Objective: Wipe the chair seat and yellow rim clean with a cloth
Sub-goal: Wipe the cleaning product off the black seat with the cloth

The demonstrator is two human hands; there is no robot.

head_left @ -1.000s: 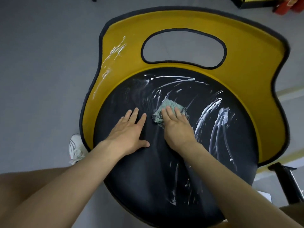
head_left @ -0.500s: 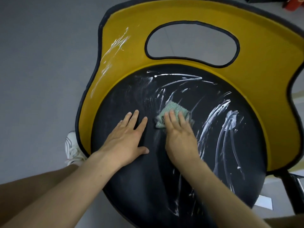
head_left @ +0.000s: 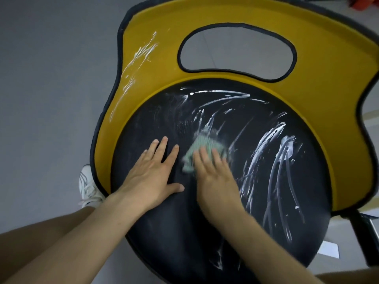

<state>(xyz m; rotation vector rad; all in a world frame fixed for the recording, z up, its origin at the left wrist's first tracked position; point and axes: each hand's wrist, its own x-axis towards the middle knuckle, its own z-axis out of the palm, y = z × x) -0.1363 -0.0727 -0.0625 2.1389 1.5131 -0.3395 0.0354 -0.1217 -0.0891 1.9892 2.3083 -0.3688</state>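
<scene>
A round black chair seat fills the view, streaked with white smears on its right half and near the back. A yellow rim curves round its back and sides, with white smears on its left part. My left hand lies flat on the seat's left half with straight fingers. To its right, my right hand presses a green cloth onto the middle of the seat with straight fingers. The cloth and right hand are motion-blurred.
The rim has an oval handle cut-out at the back. Grey floor lies all around. A white shoe shows under the seat's left edge. A black chair part sticks out at the lower right.
My right hand and the cloth have stayed near the seat's middle and are now blurred from moving. The camera has come closer. My left hand stays flat in place.
</scene>
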